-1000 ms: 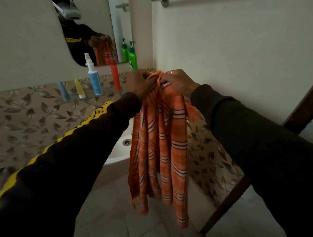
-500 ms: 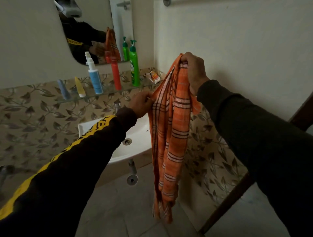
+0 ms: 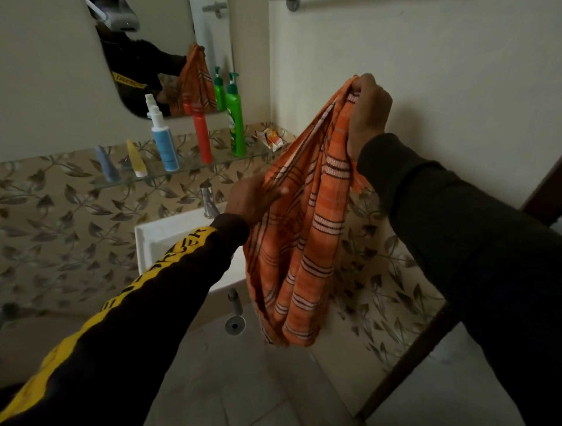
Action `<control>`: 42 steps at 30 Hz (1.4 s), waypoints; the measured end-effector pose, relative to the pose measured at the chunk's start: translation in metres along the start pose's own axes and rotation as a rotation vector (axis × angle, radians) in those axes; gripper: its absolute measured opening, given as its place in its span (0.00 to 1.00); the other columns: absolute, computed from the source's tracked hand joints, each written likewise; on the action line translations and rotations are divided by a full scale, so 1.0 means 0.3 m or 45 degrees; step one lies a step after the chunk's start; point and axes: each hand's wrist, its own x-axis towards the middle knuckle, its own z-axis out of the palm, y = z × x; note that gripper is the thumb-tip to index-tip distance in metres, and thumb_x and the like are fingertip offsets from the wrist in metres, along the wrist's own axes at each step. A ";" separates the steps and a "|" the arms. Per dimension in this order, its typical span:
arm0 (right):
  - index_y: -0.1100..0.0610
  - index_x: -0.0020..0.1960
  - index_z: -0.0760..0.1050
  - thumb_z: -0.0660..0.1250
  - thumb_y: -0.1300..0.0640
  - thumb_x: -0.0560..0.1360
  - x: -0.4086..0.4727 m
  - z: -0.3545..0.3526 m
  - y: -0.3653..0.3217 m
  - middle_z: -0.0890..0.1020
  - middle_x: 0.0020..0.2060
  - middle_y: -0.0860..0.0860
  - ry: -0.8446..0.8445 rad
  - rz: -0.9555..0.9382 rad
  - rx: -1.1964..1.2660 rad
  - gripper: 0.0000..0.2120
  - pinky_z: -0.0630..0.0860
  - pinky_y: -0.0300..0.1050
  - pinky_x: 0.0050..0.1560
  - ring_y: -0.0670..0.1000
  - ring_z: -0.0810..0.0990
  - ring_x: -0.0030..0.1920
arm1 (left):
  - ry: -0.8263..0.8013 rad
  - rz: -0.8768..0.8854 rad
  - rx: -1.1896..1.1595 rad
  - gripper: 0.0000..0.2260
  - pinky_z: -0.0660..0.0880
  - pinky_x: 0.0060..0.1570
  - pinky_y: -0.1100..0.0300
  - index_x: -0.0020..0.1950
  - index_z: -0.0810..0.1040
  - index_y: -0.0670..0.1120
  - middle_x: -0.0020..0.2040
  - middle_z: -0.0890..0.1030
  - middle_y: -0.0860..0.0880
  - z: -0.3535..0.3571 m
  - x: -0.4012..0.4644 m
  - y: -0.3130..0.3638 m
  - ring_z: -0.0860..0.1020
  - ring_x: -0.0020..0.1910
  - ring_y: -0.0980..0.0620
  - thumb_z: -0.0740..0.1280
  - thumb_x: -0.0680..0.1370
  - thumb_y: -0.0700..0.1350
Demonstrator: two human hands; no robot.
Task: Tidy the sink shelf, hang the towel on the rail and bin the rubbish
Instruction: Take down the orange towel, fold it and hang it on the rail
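your right hand (image 3: pixel 366 117) has the orange towel (image 3: pixel 304 231) bunched in its fist up top, left hand (image 3: pixel 254 199) pinching an edge lower down | towel hangs long-ways, rail (image 3: pixel 293 3) sits well above, right hand's nearer | wrapper (image 3: pixel 272 138) still on glass shelf (image 3: pixel 182 170) over the sink (image 3: pixel 170 231)

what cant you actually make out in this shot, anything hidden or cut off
Head view only:
- Towel rail: cut off by the top edge, only its underside and one bracket show.
- Sink: basin mostly hidden behind the left sleeve and the towel.
- Left hand: its grip on the towel is partly buried in folds.
- Crumpled wrapper: print too small to read.
- No bin in view.
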 end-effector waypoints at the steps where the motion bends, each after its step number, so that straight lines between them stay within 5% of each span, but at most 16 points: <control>1: 0.52 0.24 0.68 0.62 0.61 0.77 0.006 0.000 -0.001 0.73 0.28 0.52 0.047 0.012 0.039 0.23 0.71 0.48 0.36 0.54 0.72 0.34 | -0.081 -0.005 0.061 0.14 0.71 0.38 0.55 0.45 0.76 0.46 0.39 0.80 0.47 0.003 0.003 -0.015 0.78 0.40 0.47 0.70 0.75 0.57; 4: 0.54 0.17 0.66 0.63 0.63 0.76 0.030 -0.012 -0.012 0.72 0.23 0.49 0.177 0.017 0.111 0.28 0.69 0.46 0.33 0.52 0.71 0.30 | -0.246 -0.109 0.143 0.14 0.70 0.40 0.51 0.42 0.76 0.41 0.39 0.79 0.40 0.001 -0.007 -0.082 0.77 0.41 0.42 0.71 0.76 0.52; 7: 0.54 0.19 0.67 0.63 0.64 0.76 0.062 -0.044 -0.024 0.71 0.19 0.44 0.248 -0.042 0.091 0.26 0.67 0.40 0.26 0.46 0.69 0.22 | -0.308 -0.227 0.167 0.16 0.65 0.35 0.55 0.33 0.70 0.47 0.33 0.73 0.47 -0.018 -0.039 -0.163 0.73 0.37 0.46 0.71 0.76 0.51; 11: 0.53 0.22 0.70 0.62 0.62 0.77 0.084 -0.070 -0.001 0.73 0.22 0.45 0.225 -0.077 -0.101 0.24 0.69 0.40 0.27 0.41 0.70 0.21 | -0.223 -0.361 0.082 0.08 0.66 0.39 0.59 0.43 0.75 0.45 0.41 0.76 0.47 -0.043 -0.051 -0.203 0.74 0.41 0.48 0.67 0.79 0.47; 15: 0.55 0.34 0.76 0.61 0.58 0.81 0.064 -0.053 0.036 0.79 0.34 0.51 -0.011 -0.107 -0.460 0.17 0.76 0.43 0.42 0.43 0.77 0.34 | -0.021 -0.281 -0.094 0.04 0.67 0.43 0.59 0.46 0.75 0.44 0.43 0.78 0.43 -0.062 -0.014 -0.139 0.76 0.45 0.44 0.64 0.80 0.41; 18: 0.56 0.38 0.78 0.63 0.60 0.80 -0.003 -0.026 0.050 0.79 0.34 0.49 -0.420 0.022 -0.466 0.13 0.77 0.36 0.34 0.43 0.79 0.31 | 0.106 -0.142 -0.089 0.06 0.68 0.45 0.56 0.48 0.76 0.40 0.46 0.79 0.39 -0.055 0.029 -0.060 0.76 0.48 0.44 0.63 0.80 0.41; 20: 0.58 0.35 0.76 0.67 0.64 0.77 -0.043 -0.004 0.057 0.77 0.31 0.51 -0.577 0.051 -0.480 0.12 0.73 0.34 0.30 0.42 0.76 0.26 | 0.159 -0.076 -0.226 0.05 0.71 0.47 0.61 0.51 0.78 0.43 0.45 0.80 0.48 -0.049 0.055 0.001 0.75 0.47 0.51 0.64 0.80 0.42; 24: 0.58 0.33 0.73 0.69 0.66 0.72 -0.088 0.017 0.072 0.72 0.30 0.54 -0.772 0.067 -0.615 0.12 0.69 0.37 0.31 0.48 0.72 0.31 | 0.125 0.026 -0.310 0.09 0.72 0.46 0.57 0.48 0.79 0.46 0.44 0.82 0.44 -0.043 0.119 0.084 0.79 0.45 0.47 0.65 0.77 0.51; 27: 0.61 0.40 0.77 0.72 0.67 0.70 -0.085 -0.003 0.069 0.76 0.33 0.55 -0.836 0.075 -0.635 0.04 0.74 0.40 0.34 0.49 0.75 0.33 | 0.078 0.071 -0.420 0.06 0.71 0.42 0.59 0.43 0.78 0.49 0.39 0.80 0.48 -0.050 0.133 0.102 0.77 0.40 0.56 0.65 0.76 0.50; 30: 0.63 0.52 0.81 0.79 0.66 0.66 -0.069 -0.033 0.076 0.84 0.40 0.54 -0.936 0.058 -0.702 0.16 0.81 0.39 0.36 0.47 0.83 0.36 | 0.021 0.122 -0.453 0.04 0.71 0.43 0.59 0.44 0.78 0.50 0.39 0.78 0.51 -0.059 0.138 0.101 0.75 0.39 0.57 0.65 0.77 0.48; 34: 0.66 0.56 0.81 0.82 0.65 0.63 -0.077 -0.048 0.099 0.85 0.47 0.58 -0.929 0.003 -0.766 0.23 0.83 0.44 0.42 0.51 0.84 0.43 | -0.060 0.142 -0.487 0.04 0.74 0.45 0.59 0.44 0.80 0.53 0.39 0.80 0.56 -0.068 0.133 0.110 0.77 0.40 0.62 0.66 0.78 0.47; 37: 0.73 0.52 0.78 0.80 0.68 0.63 -0.090 -0.039 0.108 0.80 0.42 0.63 -0.907 -0.053 -0.831 0.21 0.79 0.52 0.45 0.56 0.79 0.42 | -0.037 -0.021 -0.671 0.02 0.79 0.49 0.48 0.41 0.83 0.52 0.41 0.85 0.48 -0.053 0.119 0.125 0.81 0.42 0.52 0.74 0.74 0.48; 42: 0.71 0.50 0.80 0.78 0.65 0.65 -0.095 -0.033 0.104 0.84 0.46 0.66 -0.741 -0.059 -0.729 0.16 0.83 0.55 0.45 0.55 0.81 0.41 | 0.010 -0.218 -0.770 0.16 0.81 0.47 0.44 0.43 0.77 0.43 0.45 0.84 0.41 -0.059 0.094 0.118 0.83 0.43 0.43 0.81 0.65 0.46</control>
